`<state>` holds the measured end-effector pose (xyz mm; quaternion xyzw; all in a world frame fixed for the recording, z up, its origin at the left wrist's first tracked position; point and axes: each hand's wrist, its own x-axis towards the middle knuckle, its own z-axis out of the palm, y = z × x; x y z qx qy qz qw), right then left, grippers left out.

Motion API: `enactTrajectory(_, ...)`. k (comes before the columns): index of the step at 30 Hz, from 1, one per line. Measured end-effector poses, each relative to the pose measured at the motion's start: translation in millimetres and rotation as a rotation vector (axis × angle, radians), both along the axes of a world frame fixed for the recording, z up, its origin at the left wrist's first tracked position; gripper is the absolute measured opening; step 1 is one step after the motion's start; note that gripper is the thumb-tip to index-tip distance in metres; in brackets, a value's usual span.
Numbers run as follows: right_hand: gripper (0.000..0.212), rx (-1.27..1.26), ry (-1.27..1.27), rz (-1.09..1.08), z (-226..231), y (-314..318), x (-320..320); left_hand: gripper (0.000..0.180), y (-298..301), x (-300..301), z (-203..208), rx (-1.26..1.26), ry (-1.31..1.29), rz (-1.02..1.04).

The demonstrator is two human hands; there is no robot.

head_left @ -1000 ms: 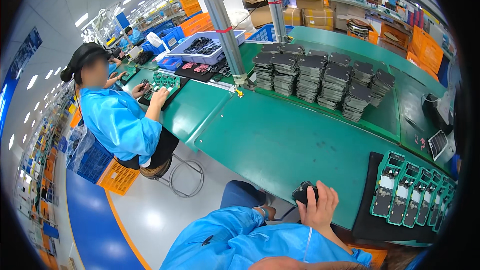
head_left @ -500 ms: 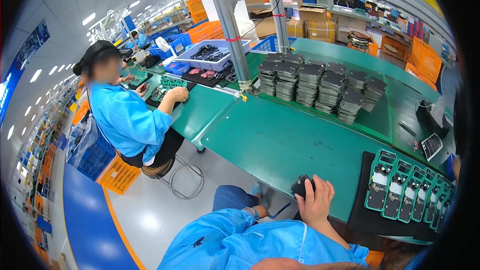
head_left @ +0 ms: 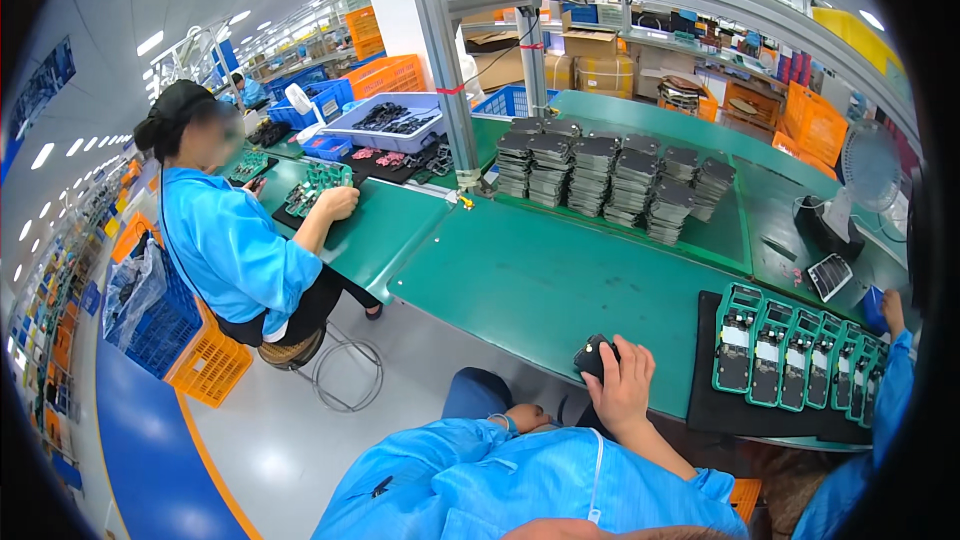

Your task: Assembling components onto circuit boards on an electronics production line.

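A co-worker (head_left: 235,240) sits at the counter's (head_left: 540,280) far left end, hands at a green tray. Nearer, the left hand (head_left: 525,418) hangs below the counter's near edge beside the knee, holding nothing that shows; whether it is curled or slack I cannot tell. The device (head_left: 592,355), small and black, sits right on that near edge. The right hand (head_left: 622,385) is clamped over it, fingers wrapped across its top. The two hands are apart.

This looks like the pick-up stage: the device is gripped but not yet clear of the counter. Right of it, a black mat (head_left: 705,380) carries a row of green holders (head_left: 790,360). Moving the device there would call for a firm hold and a clean lift off the edge.
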<state>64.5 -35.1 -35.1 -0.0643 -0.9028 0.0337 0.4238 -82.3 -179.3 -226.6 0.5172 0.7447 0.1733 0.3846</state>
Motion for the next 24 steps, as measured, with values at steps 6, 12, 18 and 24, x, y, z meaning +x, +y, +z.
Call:
enactTrajectory(6,0.064,-0.008,-0.026,0.000,1.8,-2.7,1.8,0.040,-2.4,-10.7,-40.7,0.025,0.064,0.212)
enactTrajectory(12,0.063,-0.027,-0.037,-0.008,-5.3,-6.1,6.8,0.026,-26.6,0.1,-12.5,0.338,0.361,0.454)
enactTrajectory(18,0.059,-0.025,-0.048,0.002,-4.4,0.5,0.5,0.014,-42.7,-1.8,52.3,0.972,0.180,0.771)
enactTrajectory(24,0.060,-0.013,-0.044,-0.002,-3.5,-3.1,1.1,0.011,-69.2,-33.9,144.2,1.136,0.696,0.940)
